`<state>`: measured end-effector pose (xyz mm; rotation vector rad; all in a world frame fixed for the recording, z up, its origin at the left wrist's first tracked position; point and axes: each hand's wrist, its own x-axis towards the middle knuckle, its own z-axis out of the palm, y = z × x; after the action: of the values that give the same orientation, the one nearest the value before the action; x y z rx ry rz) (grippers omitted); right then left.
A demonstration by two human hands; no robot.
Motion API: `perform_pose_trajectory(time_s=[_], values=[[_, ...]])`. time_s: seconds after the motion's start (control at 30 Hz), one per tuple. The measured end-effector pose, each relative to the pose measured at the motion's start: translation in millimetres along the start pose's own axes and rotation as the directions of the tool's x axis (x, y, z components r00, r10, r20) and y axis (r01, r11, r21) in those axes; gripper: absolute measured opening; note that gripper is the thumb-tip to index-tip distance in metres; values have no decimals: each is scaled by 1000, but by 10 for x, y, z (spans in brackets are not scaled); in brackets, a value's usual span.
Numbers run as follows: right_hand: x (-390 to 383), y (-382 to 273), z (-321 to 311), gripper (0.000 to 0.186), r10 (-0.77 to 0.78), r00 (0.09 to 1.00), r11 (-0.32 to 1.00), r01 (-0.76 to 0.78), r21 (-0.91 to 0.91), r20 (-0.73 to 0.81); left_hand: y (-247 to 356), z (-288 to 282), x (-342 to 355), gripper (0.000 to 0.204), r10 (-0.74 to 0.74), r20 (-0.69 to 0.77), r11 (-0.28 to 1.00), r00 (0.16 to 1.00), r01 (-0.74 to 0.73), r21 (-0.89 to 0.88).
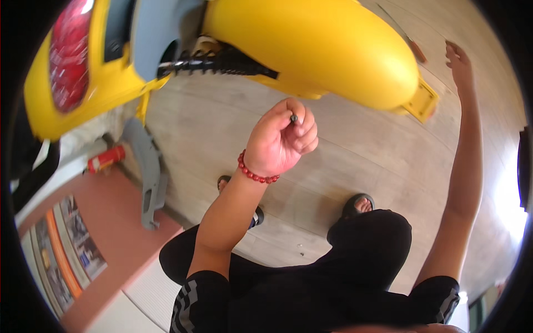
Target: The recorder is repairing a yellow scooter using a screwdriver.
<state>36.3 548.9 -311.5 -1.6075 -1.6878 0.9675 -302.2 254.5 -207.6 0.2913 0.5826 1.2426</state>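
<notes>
My left hand (pixel 282 133), palm up with a red bead bracelet at the wrist, is closed on a small dark bolt (pixel 293 119) below a yellow scooter fender (pixel 327 44). Left of the fender are a black coil-spring shock absorber (pixel 216 65), a grey inner panel (pixel 150 39) and yellow bodywork (pixel 105 72) with a red tail lamp (pixel 70 53). My right hand (pixel 458 62) reaches out at the upper right, open with fingers slightly curled, near a screwdriver with an orange handle (pixel 418 51) on the wooden floor.
At the lower left a pinkish platform (pixel 133 222) holds a printed picture sheet (pixel 61 250), a curved grey plastic part (pixel 150 183) and a red cylinder (pixel 105 160). My knees and sandalled feet are below my hands on the floor (pixel 300 200). A dark edge (pixel 522 166) stands at the far right.
</notes>
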Motion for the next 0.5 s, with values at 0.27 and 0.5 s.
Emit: perform_pose_trajectory(time_s=[0.27,0.5], values=[[1133,2224,1028,61,-11,993,802,79,-593,117,203,132,-117,12,161,44,986,986,-159,-52],[529,1583,1430,40,162,984,739,-67,-671,79,299,325,-201,16,145,-58,984,988,-138,116]])
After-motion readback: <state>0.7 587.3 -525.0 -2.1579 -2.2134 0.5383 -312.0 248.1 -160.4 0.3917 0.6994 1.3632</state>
